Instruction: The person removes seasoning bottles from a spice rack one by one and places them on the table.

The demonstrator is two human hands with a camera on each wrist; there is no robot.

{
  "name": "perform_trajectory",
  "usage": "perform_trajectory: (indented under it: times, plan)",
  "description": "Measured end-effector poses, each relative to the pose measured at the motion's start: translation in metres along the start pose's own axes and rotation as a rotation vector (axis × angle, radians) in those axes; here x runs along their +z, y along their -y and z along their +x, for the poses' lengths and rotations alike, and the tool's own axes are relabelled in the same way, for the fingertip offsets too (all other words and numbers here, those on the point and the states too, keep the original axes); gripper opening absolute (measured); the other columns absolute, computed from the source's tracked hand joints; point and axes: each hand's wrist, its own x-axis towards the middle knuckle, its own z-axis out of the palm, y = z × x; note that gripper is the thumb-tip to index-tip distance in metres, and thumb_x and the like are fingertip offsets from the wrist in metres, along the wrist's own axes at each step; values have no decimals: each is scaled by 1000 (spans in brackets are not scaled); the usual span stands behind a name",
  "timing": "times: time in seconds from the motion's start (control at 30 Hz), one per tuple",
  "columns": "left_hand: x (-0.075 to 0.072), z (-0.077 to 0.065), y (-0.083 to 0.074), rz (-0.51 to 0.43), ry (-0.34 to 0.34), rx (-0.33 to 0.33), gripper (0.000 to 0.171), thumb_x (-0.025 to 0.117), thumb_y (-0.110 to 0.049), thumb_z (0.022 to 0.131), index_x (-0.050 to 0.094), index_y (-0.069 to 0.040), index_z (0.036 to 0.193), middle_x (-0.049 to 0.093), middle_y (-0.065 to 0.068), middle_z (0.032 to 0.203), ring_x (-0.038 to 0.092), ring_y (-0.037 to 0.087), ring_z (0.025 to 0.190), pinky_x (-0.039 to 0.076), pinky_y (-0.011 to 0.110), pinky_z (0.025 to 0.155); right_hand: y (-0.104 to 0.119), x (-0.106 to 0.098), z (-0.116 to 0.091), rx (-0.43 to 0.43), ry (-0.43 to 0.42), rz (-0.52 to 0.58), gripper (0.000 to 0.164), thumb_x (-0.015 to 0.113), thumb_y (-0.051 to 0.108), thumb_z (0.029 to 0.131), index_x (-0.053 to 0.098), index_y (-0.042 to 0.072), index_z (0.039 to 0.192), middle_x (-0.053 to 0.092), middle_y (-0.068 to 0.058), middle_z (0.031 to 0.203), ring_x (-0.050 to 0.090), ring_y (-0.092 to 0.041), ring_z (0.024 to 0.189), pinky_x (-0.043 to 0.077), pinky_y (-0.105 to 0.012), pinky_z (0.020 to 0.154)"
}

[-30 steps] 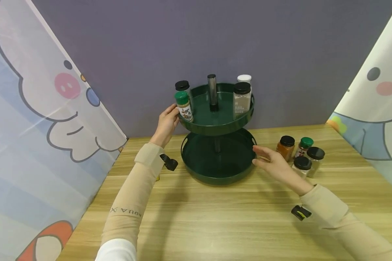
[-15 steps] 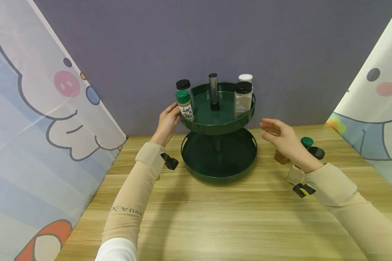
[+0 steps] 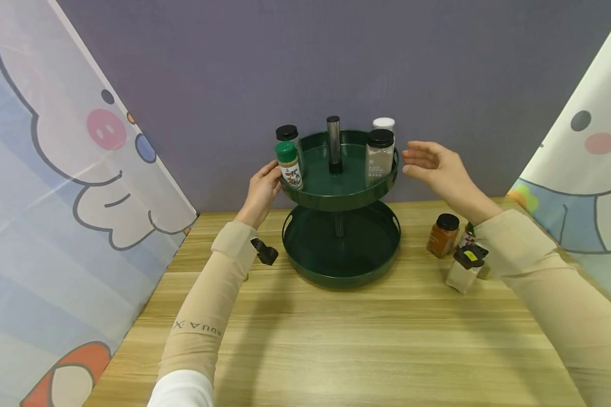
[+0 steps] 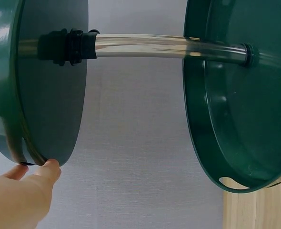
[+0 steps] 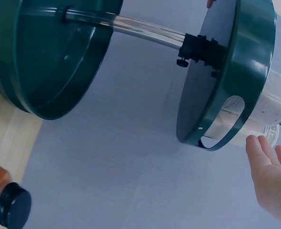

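Note:
My left hand (image 3: pixel 263 188) holds the rim of the upper tray (image 3: pixel 336 200) on the left side of a dark green two-tier rack; in the left wrist view its fingertips (image 4: pixel 50 167) lie against the tray's edge. A green-capped spice bottle (image 3: pixel 289 169) and a black-capped jar (image 3: pixel 287 133) stand on that tray beside this hand. Opposite, a black pepper jar (image 3: pixel 379 158) and a white-capped jar (image 3: pixel 383 122) stand near the right rim. My right hand (image 3: pixel 440 167), empty with fingers loosely bent, hovers just right of these jars, apart from the tray in the right wrist view.
The lower tray (image 3: pixel 341 280) sits on the wooden table (image 3: pixel 336 345). To its right stand an orange-brown spice jar (image 3: pixel 443 237), a pale jar (image 3: pixel 462 276) and a green-capped bottle (image 3: pixel 467 237), partly behind the right sleeve. A grey wall (image 3: pixel 224 102) rises behind.
My right hand has risen from beside the lower tray to the height of the upper tray, its fingers still holding nothing. The left hand has stayed at the upper rim.

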Motion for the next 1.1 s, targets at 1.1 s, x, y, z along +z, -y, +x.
perform_trajectory:
  times: [1.1]
  plan:
    - [1,-1,1,-19,-10,3,50,45,-21,97,29,-13,144,29,4,148,28,17,136,29,28,110,17,18,28,23,28,-61,73,66,35,83,32,10,142,46,-15,130,44,-24,117,39,-45,95]
